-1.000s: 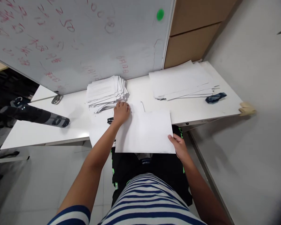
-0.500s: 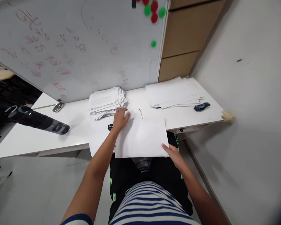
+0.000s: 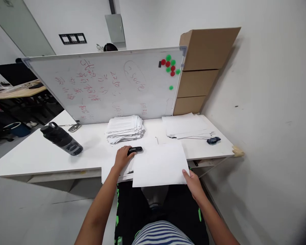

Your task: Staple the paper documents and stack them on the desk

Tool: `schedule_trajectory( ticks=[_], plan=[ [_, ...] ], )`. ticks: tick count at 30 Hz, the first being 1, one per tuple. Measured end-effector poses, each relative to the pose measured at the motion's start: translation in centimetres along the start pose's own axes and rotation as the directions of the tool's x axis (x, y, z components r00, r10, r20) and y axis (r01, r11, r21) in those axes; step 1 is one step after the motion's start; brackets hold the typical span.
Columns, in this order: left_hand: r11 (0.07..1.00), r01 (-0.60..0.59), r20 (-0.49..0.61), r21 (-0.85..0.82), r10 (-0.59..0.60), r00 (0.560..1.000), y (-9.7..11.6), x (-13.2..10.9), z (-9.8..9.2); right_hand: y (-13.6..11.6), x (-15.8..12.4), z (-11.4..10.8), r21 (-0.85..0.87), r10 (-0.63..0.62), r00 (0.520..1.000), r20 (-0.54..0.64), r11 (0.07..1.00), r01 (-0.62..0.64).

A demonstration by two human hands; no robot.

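Observation:
My left hand [image 3: 122, 157] is closed around a black stapler [image 3: 136, 149], whose front end points right, near the upper left corner of a white sheet of paper [image 3: 159, 165]. My right hand [image 3: 193, 183] pinches that sheet at its lower right corner, thumb on top. The sheet extends past the front edge of the desk, above my lap. More paper [image 3: 107, 166] lies under my left forearm. Behind the left hand rises a thick, uneven stack of papers [image 3: 124, 127].
A second spread of papers [image 3: 185, 126] lies back right, with a small dark packet [image 3: 213, 140] beside it. A dark bottle [image 3: 62, 139] stands on the left. The whiteboard [image 3: 104, 88] and cardboard boxes [image 3: 199, 81] line the desk's back; a wall borders the right.
My left hand, with open fingers above the paper before, has come back toward the left and now grasps the stapler. My right hand still grips the sheet. The head view has tilted up.

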State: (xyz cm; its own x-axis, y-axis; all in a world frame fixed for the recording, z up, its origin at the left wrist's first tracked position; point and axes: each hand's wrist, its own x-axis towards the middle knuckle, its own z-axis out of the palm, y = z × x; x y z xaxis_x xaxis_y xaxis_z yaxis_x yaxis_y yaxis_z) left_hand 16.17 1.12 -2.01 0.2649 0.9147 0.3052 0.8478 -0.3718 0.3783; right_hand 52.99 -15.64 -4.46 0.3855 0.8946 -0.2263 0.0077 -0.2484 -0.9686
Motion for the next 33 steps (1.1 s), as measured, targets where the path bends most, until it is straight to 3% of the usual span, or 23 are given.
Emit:
schedule_trajectory(
  ticks=[5, 9, 16, 23, 27, 29, 30, 33],
  plan=[
    [0.999, 0.035, -0.039, 0.017, -0.034, 0.999, -0.5, 0.1, 0.8, -2.1, 0.7, -3.3, -0.183, -0.09, 0.988, -0.127, 0.981, 0.066],
    [0.999, 0.032, -0.032, 0.014, -0.032, 0.999, -0.6, 0.0, 0.9, -2.6, 0.8, -5.0, -0.21, -0.139, 0.967, -0.215, 0.973, 0.093],
    [1.0, 0.027, -0.027, 0.015, -0.026, 0.999, -0.4, 0.0, 0.5, -0.3, 1.1, -4.4, -0.012, -0.075, 0.973, -0.219, 0.997, 0.074],
    [0.999, 0.027, -0.05, -0.023, -0.028, 0.998, -0.4, 0.0, 0.6, 0.0, 0.9, -4.2, 0.008, -0.052, 0.978, -0.202, 0.998, 0.055],
    [0.987, 0.099, -0.106, -0.126, -0.113, 0.988, -0.2, -0.2, 0.5, 0.0, 0.5, -3.9, 0.071, -0.02, 0.977, -0.211, 0.997, 0.036],
    [0.952, 0.199, -0.2, -0.232, -0.247, 0.948, 0.0, -0.7, 0.0, 0.3, 0.5, -3.6, 0.117, 0.008, 0.976, -0.216, 0.993, 0.018],
    [0.921, 0.255, -0.261, -0.294, -0.334, 0.906, 0.0, -1.1, -0.5, 0.4, 0.5, -3.3, 0.14, 0.021, 0.978, -0.209, 0.99, 0.009],
    [0.802, 0.381, -0.406, -0.459, -0.571, 0.714, -0.1, -3.7, -2.3, 0.2, 0.8, -1.8, 0.189, 0.021, 0.989, -0.15, 0.982, 0.008]
  ],
)
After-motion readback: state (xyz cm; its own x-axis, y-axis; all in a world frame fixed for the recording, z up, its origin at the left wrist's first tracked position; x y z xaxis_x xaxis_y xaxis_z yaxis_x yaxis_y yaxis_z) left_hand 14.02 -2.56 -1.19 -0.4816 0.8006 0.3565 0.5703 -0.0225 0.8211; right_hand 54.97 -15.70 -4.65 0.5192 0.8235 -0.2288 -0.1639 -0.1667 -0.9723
